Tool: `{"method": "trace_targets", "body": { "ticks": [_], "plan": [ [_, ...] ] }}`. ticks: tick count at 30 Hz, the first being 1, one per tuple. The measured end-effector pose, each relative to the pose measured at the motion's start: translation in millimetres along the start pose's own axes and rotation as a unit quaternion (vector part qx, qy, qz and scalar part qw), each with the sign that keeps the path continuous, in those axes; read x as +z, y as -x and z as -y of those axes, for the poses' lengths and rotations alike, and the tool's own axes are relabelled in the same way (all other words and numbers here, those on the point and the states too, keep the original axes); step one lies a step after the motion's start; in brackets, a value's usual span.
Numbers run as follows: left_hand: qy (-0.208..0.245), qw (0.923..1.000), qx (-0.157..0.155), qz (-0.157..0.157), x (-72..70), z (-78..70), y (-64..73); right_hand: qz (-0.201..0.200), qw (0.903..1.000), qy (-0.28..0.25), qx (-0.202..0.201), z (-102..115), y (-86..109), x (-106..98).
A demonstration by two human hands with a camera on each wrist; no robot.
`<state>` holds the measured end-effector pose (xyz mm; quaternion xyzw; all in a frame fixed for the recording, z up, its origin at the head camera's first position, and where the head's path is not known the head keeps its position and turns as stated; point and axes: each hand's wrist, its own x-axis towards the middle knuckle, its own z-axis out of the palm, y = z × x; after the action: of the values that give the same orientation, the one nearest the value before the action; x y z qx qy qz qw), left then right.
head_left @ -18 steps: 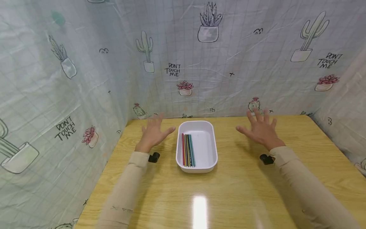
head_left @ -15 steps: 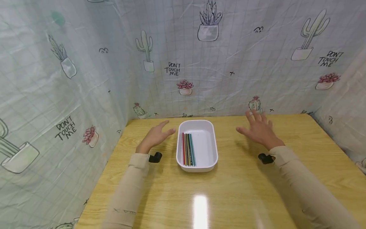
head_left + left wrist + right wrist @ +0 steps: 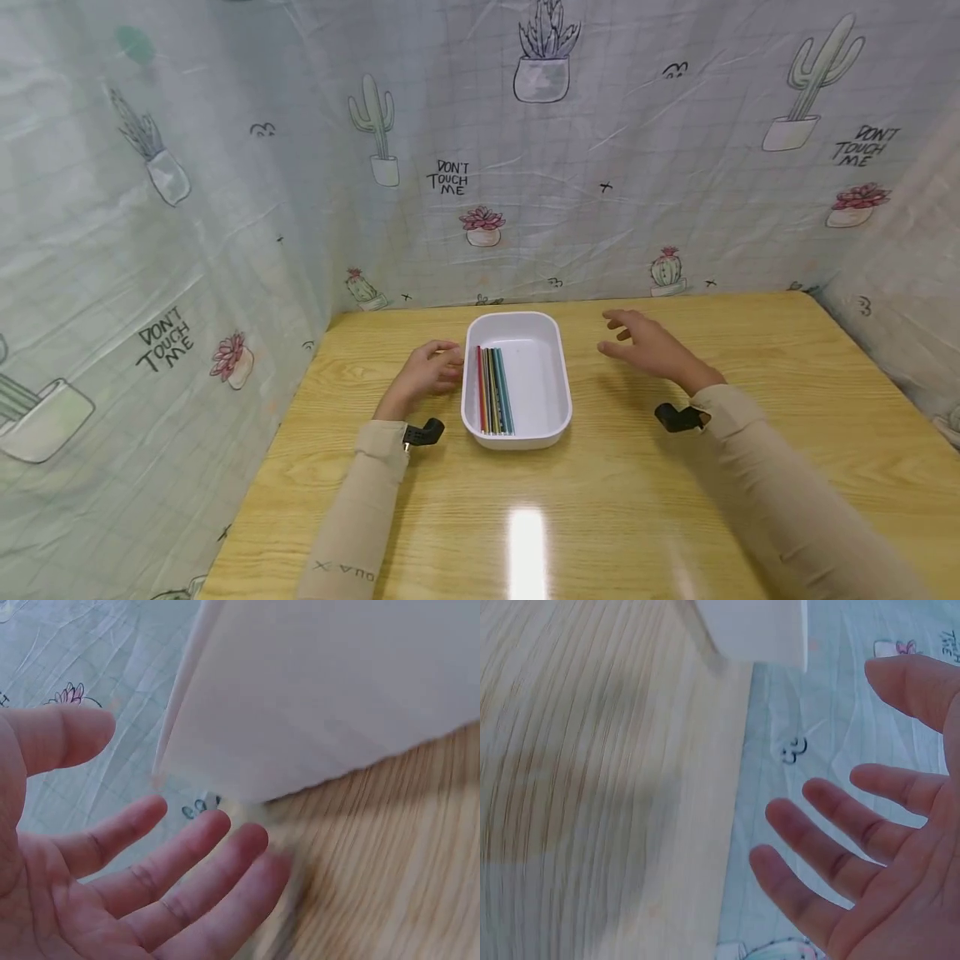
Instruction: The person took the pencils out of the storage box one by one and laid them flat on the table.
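A white plastic tray (image 3: 536,392) with rounded corners stands on the table. Along its left side lie several slim pencils (image 3: 493,392), one red, others yellow, dark and teal. My left hand (image 3: 426,375) is right at the tray's left wall, its fingers loosely bent and holding nothing. In the left wrist view the tray's wall (image 3: 315,690) rises just beyond the fingertips. To the right of the tray, my right hand (image 3: 651,348) hovers with a gap between it and the wall. Its fingers are relaxed and spread in the right wrist view, and nothing is in them.
The wood-grain table (image 3: 600,500) runs up to a cactus-printed curtain (image 3: 585,242) behind it and at both sides. Black wrist cameras (image 3: 425,432) sit under both wrists. A bright light reflection lies on the table in front of the tray.
My left hand has moved right and closer to the tray, its fingers bending from a wide spread. The right hand has come left toward the tray, its fingers turning inward. The tray stays put.
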<state>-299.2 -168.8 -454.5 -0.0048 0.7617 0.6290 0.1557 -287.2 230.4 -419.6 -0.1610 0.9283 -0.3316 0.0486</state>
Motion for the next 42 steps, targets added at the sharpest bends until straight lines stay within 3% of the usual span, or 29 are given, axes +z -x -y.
{"method": "trace_targets", "body": {
  "ticks": [6, 20, 32, 42],
  "plan": [
    [0.054, 0.998, -0.015, 0.027, 4.6, 3.0, 4.3, -0.002, 0.9996, -0.026, 0.001, 16.9, -3.9, 10.3],
    [0.051, 0.9969, -0.034, 0.05, 9.2, 6.9, 5.5, -0.005, 0.9951, -0.095, -0.027, 60.8, -20.3, 25.3],
    [0.074, 0.9959, -0.032, 0.041, 11.2, 13.9, 5.6, 0.016, 0.9884, -0.151, -0.003, 82.3, -41.0, 43.5],
    [0.089, 0.9948, -0.037, 0.033, 11.5, 13.4, 5.7, 0.042, 0.9848, -0.166, 0.03, 102.4, -61.4, 57.8]
  ]
}}
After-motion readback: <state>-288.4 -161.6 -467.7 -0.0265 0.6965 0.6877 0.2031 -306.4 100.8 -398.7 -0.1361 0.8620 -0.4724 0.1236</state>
